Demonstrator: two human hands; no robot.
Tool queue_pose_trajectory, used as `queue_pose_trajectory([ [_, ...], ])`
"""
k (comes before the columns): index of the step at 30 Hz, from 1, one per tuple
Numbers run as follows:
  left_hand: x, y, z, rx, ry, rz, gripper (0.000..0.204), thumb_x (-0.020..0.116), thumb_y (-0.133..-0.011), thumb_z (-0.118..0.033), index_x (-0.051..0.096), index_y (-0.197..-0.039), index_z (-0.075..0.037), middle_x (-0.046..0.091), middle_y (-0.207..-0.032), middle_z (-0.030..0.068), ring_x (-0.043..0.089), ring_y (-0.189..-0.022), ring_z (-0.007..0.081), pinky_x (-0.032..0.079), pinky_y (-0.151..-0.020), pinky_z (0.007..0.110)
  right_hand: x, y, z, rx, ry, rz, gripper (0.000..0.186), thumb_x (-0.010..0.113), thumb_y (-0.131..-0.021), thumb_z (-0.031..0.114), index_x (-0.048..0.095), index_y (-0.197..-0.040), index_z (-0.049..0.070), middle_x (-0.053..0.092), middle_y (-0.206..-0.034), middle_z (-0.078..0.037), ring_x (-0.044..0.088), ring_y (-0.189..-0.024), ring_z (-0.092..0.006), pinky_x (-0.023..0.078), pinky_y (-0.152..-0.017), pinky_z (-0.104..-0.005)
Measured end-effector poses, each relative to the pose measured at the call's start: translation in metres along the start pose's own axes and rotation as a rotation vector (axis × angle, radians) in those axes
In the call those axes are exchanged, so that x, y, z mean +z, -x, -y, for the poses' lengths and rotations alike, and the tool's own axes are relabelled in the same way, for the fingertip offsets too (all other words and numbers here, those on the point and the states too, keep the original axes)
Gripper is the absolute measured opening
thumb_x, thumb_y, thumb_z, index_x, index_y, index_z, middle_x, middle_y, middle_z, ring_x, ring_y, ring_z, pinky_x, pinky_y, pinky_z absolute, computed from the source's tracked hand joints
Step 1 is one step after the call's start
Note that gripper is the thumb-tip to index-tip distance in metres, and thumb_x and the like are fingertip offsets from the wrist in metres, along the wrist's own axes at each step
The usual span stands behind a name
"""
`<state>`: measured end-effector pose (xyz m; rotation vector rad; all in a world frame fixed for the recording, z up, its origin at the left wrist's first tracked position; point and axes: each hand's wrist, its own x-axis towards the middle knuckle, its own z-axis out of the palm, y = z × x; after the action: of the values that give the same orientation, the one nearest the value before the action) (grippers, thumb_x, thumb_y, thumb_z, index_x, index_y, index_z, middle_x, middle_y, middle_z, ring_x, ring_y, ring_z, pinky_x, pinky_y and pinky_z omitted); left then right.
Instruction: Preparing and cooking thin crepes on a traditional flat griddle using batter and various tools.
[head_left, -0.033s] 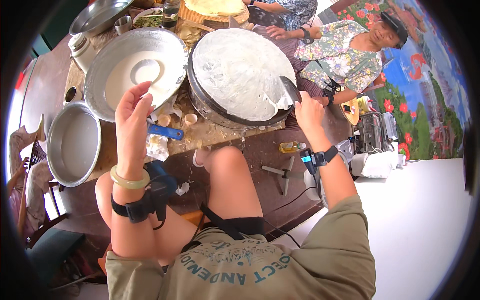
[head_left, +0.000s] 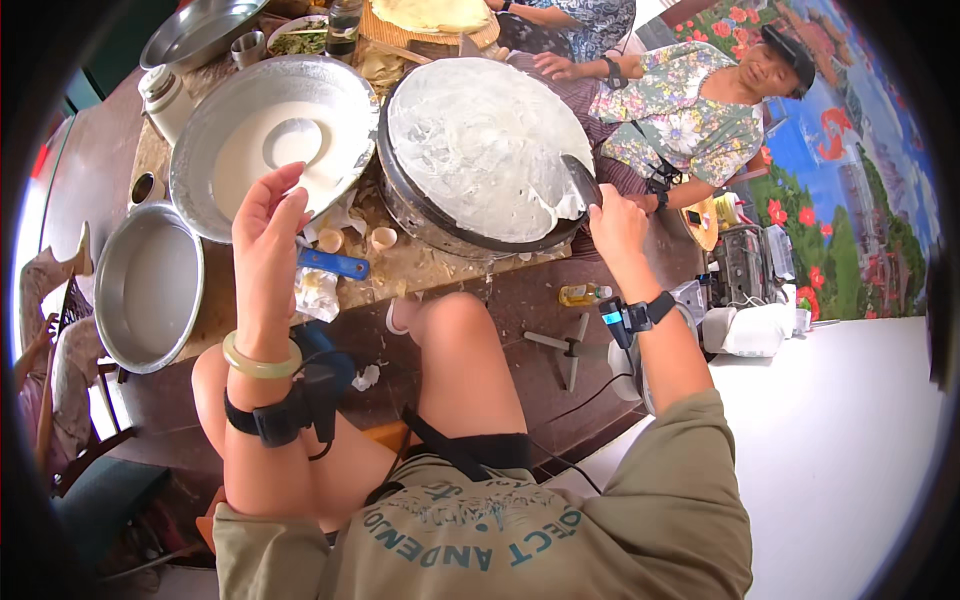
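A round black griddle [head_left: 425, 212] carries a wide layer of white batter [head_left: 480, 140], with a torn, ruffled patch near its right rim. My right hand [head_left: 617, 225] is closed on a dark scraper [head_left: 578, 180], whose blade lies against the batter at that rim. To the left, my left hand [head_left: 265, 220] is raised in front of a large metal basin [head_left: 205, 110]; its thumb and fingers are apart and nothing is in it. Pale batter [head_left: 235, 165] fills the basin's bottom, with a round shape in it. A blue-handled tool [head_left: 340, 264] lies beside my left hand.
Eggshells [head_left: 383, 238] and crumpled paper [head_left: 318, 295] lie along the table's near edge. A second metal basin [head_left: 150, 290] stands at left, a white flask [head_left: 165, 100] behind it. Cooked flatbread [head_left: 430, 12] rests on a board at the back. A person [head_left: 690, 110] sits beyond the griddle.
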<state>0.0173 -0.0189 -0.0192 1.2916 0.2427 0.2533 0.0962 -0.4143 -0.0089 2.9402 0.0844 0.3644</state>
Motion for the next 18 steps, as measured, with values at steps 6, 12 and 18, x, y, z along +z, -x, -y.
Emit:
queue_pose_trajectory([
  [6, -0.007, 0.008, -0.009, -0.003, 0.080, -0.008, 0.028, 0.055, -0.089, -0.011, 0.057, -0.116, -0.001, 0.058, -0.107, 0.0021, 0.050, -0.090, 0.0063, 0.041, -0.080, 0.022, -0.011, 0.008, 0.023, -0.014, -0.072, 0.006, 0.026, 0.065, -0.078, 0.020, 0.056, -0.096, 0.003, 0.065, -0.078, -0.021, 0.063, -0.076, -0.0401, 0.049, -0.069, -0.0506],
  [12, -0.007, 0.014, -0.017, -0.020, 0.127, -0.007, 0.029, 0.055, -0.089, -0.011, 0.057, -0.115, 0.000, 0.058, -0.107, 0.0019, 0.050, -0.090, 0.0062, 0.041, -0.079, 0.021, -0.012, 0.017, 0.043, 0.116, -0.044, 0.071, 0.024, 0.062, -0.078, 0.020, 0.057, -0.093, 0.001, 0.065, -0.081, -0.024, 0.063, -0.080, -0.0424, 0.049, -0.073, -0.0516],
  [18, -0.012, 0.014, -0.019, -0.037, 0.193, -0.005, 0.028, 0.056, -0.089, -0.012, 0.058, -0.114, -0.001, 0.058, -0.107, 0.0017, 0.050, -0.089, 0.0064, 0.041, -0.079, 0.021, -0.014, 0.018, 0.057, 0.219, -0.018, 0.033, 0.025, 0.061, -0.078, 0.020, 0.057, -0.093, 0.000, 0.064, -0.081, -0.026, 0.063, -0.080, -0.0432, 0.049, -0.074, -0.0514],
])
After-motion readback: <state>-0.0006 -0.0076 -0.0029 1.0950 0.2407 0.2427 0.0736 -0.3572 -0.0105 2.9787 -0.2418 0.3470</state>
